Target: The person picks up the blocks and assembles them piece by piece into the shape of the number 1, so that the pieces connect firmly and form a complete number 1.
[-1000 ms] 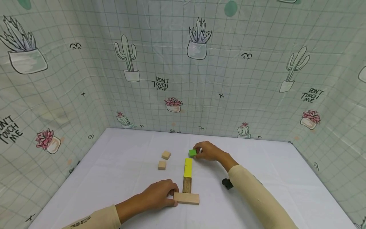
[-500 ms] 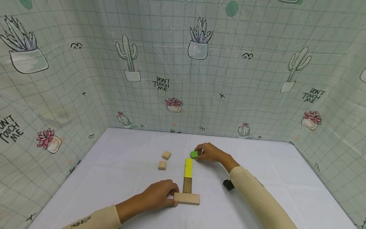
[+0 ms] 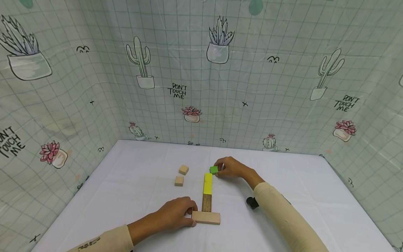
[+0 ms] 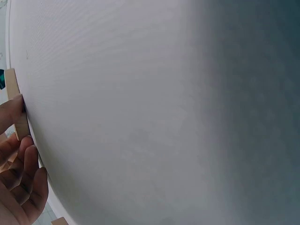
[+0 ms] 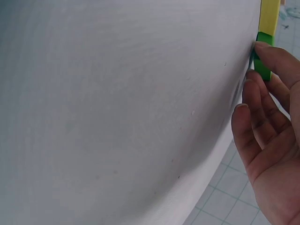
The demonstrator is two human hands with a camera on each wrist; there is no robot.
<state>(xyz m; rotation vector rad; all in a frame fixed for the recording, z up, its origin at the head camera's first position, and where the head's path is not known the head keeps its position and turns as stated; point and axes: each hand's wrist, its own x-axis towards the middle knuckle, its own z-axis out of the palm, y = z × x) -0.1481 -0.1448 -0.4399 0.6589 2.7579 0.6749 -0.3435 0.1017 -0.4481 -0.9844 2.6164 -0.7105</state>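
My left hand (image 3: pixel 176 214) pinches the left end of a pale wooden plank (image 3: pixel 207 217) between thumb and fingers; the left wrist view also shows the plank (image 4: pixel 11 84) in that hand. Directly beyond the plank, a dark-grained brown block (image 3: pixel 206 203) lies end to end with a long yellow block (image 3: pixel 207 183), forming a line. At the line's far end is a small green block (image 3: pixel 213 170), pinched by my right hand (image 3: pixel 232 168) from its right side. In the right wrist view the green block (image 5: pixel 264 68) appears against the yellow block (image 5: pixel 268 18).
Two small pale wooden blocks, the farther block (image 3: pixel 183 169) and the nearer block (image 3: pixel 179 181), lie left of the line. A black object (image 3: pixel 252 202) sits partly behind my right sleeve (image 3: pixel 280 210). A cactus-print cloth (image 3: pixel 195 70) stands behind the white table (image 3: pixel 141 168).
My right hand and the green block have shifted slightly right and toward me, then stayed about still. The left hand keeps its hold on the plank.
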